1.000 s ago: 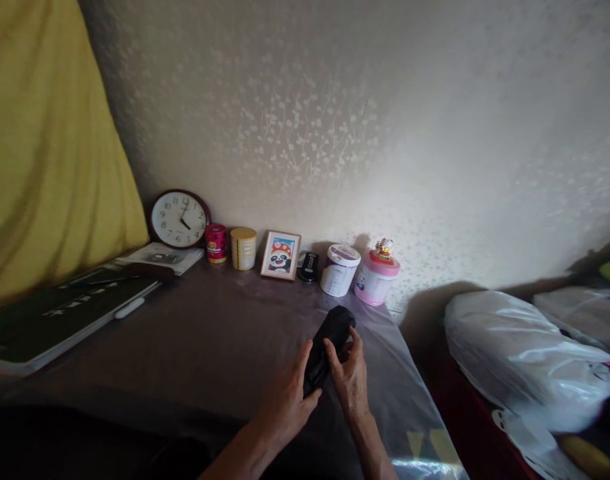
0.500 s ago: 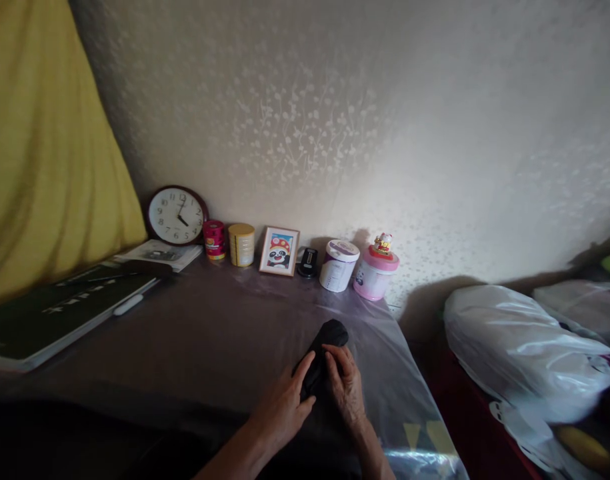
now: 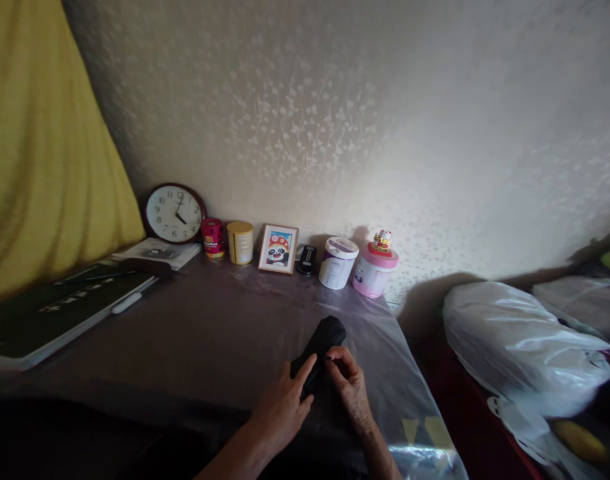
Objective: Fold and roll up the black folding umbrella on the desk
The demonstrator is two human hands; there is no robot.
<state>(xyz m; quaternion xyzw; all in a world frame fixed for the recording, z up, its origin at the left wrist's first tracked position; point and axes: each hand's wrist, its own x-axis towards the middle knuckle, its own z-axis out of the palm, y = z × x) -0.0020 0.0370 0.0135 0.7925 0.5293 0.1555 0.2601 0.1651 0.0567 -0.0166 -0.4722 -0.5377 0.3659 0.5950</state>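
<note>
A black bundle of cloth, by its shape a folded umbrella (image 3: 325,337), lies slantwise on the table (image 3: 209,333) near its right side. My left hand (image 3: 283,407) is closed around the lower part, index finger along the top and thumb at the near side. Beside it, my right hand (image 3: 349,383) pinches a small dark bit at the umbrella's right edge, perhaps its strap; the fingertips cover most of it. The umbrella's near end is hidden behind my left hand.
Along the wall stand a clock (image 3: 175,213), a pink tin (image 3: 213,239), a yellow-lidded can (image 3: 240,243), a panda picture frame (image 3: 279,249), a black device (image 3: 307,261), a white tub (image 3: 338,265) and a pink tub (image 3: 373,273). A green book (image 3: 49,313) lies left; plastic bags (image 3: 519,340) are right.
My right hand has shifted slightly down and to the right, its fingertips drawn a little off the umbrella's top. My left hand keeps its hold.
</note>
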